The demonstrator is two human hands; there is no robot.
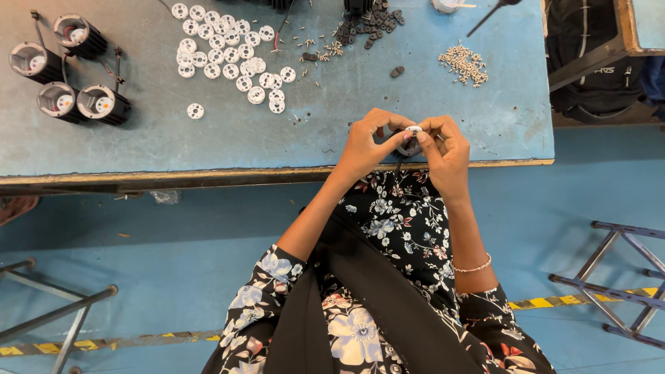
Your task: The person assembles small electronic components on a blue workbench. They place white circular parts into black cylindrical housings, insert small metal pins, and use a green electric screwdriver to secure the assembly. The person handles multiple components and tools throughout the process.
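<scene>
Pinching a small white round plastic disc onto a dark cylindrical housing, we have our left hand and right hand both closed on the piece, held just over the near edge of the worn blue-grey desk. Because it sits past the desk's edge, a slip would likely drop it onto our lap or the blue floor. Uneven fingertip pressure could seat the disc tilted.

We see no packages or labels. Loose white discs lie in a cluster at the far middle, four black cylindrical housings at the far left, a pile of pale screws at the far right. Yellow-and-black striped tape marks the floor.
</scene>
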